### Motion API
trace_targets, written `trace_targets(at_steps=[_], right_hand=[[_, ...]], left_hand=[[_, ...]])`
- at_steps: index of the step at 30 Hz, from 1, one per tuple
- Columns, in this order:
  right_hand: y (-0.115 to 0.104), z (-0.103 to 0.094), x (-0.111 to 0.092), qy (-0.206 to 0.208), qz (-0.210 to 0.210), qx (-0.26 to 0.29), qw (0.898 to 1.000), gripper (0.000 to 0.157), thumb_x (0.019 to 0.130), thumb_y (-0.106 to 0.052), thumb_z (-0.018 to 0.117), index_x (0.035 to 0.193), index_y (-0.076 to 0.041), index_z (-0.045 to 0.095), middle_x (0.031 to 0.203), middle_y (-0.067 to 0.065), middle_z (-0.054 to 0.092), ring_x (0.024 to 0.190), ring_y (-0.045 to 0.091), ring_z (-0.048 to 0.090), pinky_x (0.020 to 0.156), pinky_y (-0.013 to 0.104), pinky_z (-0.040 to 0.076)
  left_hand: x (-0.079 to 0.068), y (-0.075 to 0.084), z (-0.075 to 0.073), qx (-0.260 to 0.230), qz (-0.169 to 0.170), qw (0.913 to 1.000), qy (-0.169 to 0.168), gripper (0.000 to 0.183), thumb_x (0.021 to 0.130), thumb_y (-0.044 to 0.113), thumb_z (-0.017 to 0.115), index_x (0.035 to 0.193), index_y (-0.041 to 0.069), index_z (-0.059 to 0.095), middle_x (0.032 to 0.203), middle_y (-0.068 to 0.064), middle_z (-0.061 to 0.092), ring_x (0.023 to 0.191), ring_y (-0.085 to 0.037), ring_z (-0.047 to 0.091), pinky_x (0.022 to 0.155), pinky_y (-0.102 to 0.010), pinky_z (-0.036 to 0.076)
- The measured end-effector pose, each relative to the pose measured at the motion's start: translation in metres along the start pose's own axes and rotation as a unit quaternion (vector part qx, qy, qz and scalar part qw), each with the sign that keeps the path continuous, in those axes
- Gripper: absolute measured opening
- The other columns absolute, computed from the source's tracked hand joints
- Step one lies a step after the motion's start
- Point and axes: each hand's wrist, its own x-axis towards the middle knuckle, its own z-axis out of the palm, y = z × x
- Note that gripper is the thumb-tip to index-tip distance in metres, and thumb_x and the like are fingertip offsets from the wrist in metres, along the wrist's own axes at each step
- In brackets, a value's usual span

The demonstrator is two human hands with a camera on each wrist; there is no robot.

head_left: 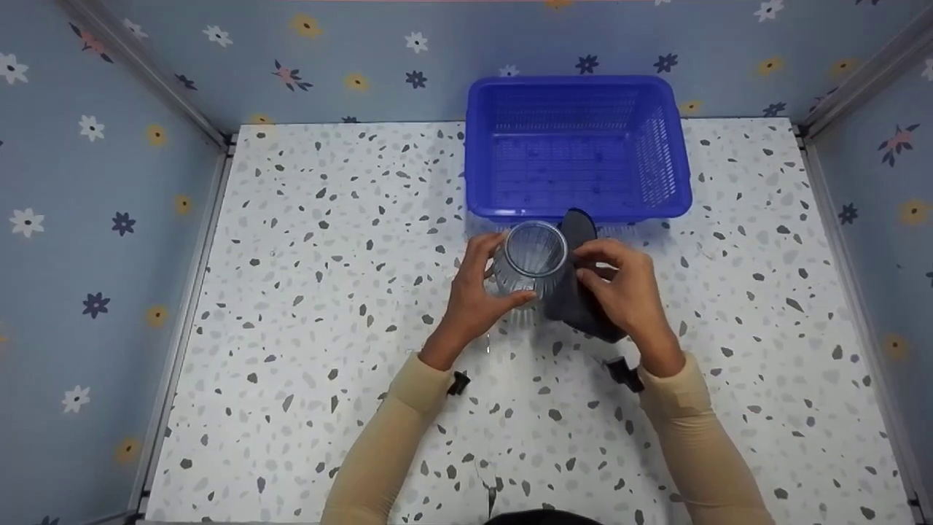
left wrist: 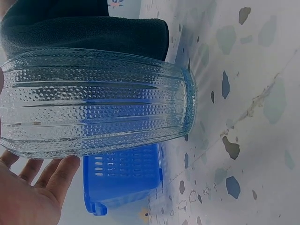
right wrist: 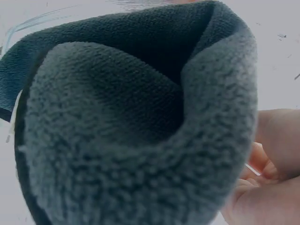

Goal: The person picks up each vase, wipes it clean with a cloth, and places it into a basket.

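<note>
A clear ribbed glass vase [head_left: 531,281] with a dimpled surface is near the middle of the table, its round mouth facing up. My left hand [head_left: 475,295] grips it from the left, thumb at the front and fingers around the far side. Whether its base [left wrist: 191,103] touches the table is hard to tell. Against the vase's right side hangs a dark grey cloth [head_left: 579,313], folded over on itself. My right hand [head_left: 628,288] pinches this cloth between thumb and fingers. In the right wrist view the fuzzy cloth [right wrist: 140,183] hides most of the vase.
A blue plastic basket [head_left: 578,214] with slotted walls stands at the back of the table, just beyond the vase. White speckled tabletop [head_left: 328,292] spreads around the hands. Flower-patterned panels [head_left: 95,240] border the left, back and right.
</note>
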Motion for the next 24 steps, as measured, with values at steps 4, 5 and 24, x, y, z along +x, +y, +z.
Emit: trace_targets(at_steps=[4, 5, 24], right_hand=[[0.013, 0.002, 0.0, -0.001, 0.024, 0.023, 0.999, 0.023, 0.088, 0.021, 0.071, 0.108, 0.009, 0.074, 0.109, 0.022, 0.073, 0.108, 0.036, 0.073, 0.087, 0.022, 0.06], [0.018, 0.003, 0.001, -0.002, 0.03, 0.029, 0.999, 0.023, 0.088, 0.021, 0.071, 0.108, 0.01, 0.074, 0.109, 0.022, 0.073, 0.108, 0.034, 0.073, 0.087, 0.021, 0.06], [0.087, 0.04, 0.0, -0.018, 0.048, 0.017, 0.999, 0.02, 0.089, 0.02, 0.07, 0.106, 0.012, 0.073, 0.103, 0.028, 0.075, 0.096, 0.043, 0.075, 0.079, 0.015, 0.055]], left_hand=[[0.001, 0.0, 0.0, 0.003, 0.001, 1.0, 0.002, 0.095, 0.077, 0.031, 0.097, 0.155, 0.011, 0.047, 0.15, -0.01, 0.047, 0.136, -0.029, 0.054, 0.101, -0.041, 0.058], [0.001, 0.0, 0.0, 0.003, 0.001, 1.0, 0.002, 0.095, 0.076, 0.031, 0.097, 0.154, 0.011, 0.047, 0.15, -0.01, 0.047, 0.136, -0.029, 0.054, 0.101, -0.041, 0.058], [-0.001, 0.0, 0.001, 0.001, 0.01, 0.9999, 0.005, 0.093, 0.078, 0.029, 0.096, 0.154, 0.009, 0.046, 0.151, -0.013, 0.046, 0.138, -0.03, 0.052, 0.101, -0.045, 0.058]])
